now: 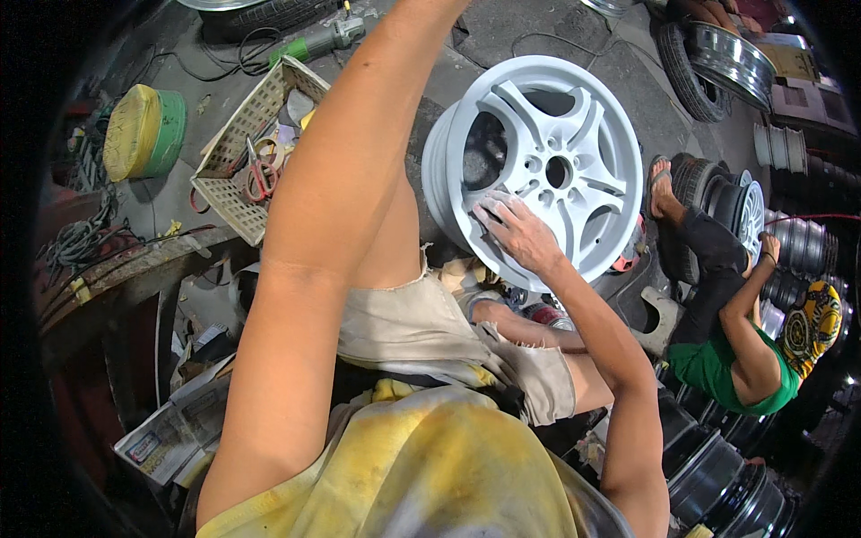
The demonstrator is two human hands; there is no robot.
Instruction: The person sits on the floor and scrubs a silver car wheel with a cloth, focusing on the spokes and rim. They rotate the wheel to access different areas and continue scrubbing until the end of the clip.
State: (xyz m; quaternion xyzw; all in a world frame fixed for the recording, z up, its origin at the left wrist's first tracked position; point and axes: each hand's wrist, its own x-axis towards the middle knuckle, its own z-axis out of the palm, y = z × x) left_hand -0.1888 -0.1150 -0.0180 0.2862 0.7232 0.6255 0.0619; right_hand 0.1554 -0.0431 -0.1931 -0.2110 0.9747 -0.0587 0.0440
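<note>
A pale grey alloy wheel rim (574, 134) stands on edge in front of my knees, its spoked face turned toward me. My right hand (518, 231) lies flat on the rim's lower left spoke, fingers together and white with dust. Whether a small sheet lies under the fingertips is unclear. My left arm (314, 233) reaches up past the top of the picture, so my left hand is out of sight.
A cream plastic basket (235, 199) with scissors and tools sits to the left, beside a green-and-yellow roll (143, 133) and a green angle grinder (316, 40). Another person in a green shirt (731, 372) squats at the right among stacked rims (731, 58) and tyres. Newspapers (175, 430) lie at the lower left.
</note>
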